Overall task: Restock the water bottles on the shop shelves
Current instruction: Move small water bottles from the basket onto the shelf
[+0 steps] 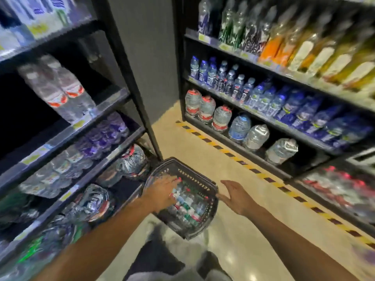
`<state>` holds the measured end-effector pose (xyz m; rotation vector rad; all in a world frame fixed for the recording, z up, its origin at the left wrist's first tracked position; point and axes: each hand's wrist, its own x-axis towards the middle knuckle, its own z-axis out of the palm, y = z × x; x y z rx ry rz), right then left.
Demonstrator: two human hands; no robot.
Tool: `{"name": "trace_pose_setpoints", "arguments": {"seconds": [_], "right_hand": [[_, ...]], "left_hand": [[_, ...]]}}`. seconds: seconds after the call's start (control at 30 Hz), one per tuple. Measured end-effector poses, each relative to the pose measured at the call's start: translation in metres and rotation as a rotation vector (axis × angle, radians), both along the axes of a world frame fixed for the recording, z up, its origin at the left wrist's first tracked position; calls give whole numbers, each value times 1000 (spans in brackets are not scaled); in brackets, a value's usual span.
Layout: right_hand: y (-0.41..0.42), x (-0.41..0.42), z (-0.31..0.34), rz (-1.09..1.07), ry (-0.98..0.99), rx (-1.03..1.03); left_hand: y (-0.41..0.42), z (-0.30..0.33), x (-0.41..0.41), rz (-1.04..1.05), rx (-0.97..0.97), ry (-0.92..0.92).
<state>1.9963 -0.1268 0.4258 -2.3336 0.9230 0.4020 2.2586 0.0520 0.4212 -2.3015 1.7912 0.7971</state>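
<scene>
1. Basket [211, 216]: black shopping basket standing on the floor at the foot of the left-hand shelving, taken as landmark. It holds small water bottles [187, 201] with red and green caps, packed close together.
2. Left hand [162, 192]: reaching down into the basket from its shelf side, fingers spread over the bottle caps. Motion blur hides whether any bottle is yet gripped.
3. Right hand [236, 196]: just beside the basket's aisle-side rim, palm flat, fingers straight, holding nothing.
4. Left shelves [67, 130]: directly beside the basket; the upper tier holds only two large bottles (likely the gap to fill).
5. Risk, grip: a bottle lifted by its cap from so tight a pack could slip or drag its neighbours up.
6. Risk, basket: a sideways pull could tip or slide it, since the right hand is not steadying the rim.
7. Risk, placement: a hurried reach to the shelf could topple the bottles already standing there.
</scene>
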Motion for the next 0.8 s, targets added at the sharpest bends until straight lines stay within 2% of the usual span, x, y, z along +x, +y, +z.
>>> {"name": "trace_pose_setpoints", "arguments": {"seconds": [0.2, 0.37, 0.57, 0.67, 0.8], "right_hand": [[9, 8, -27, -260, 1, 165], [15, 49, -87, -426, 27, 297], [30, 88, -229, -706, -21, 444], [41, 94, -326, -737, 25, 523], [53, 94, -451, -702, 123, 502]], "left_hand": [[-41, -42, 35, -103, 85, 47], [-63, -95, 82, -102, 100, 115], [-77, -242, 137, -60, 254, 85], [-73, -329, 150, 12, 293, 114], [-67, -444, 155, 120, 263, 152]]}}
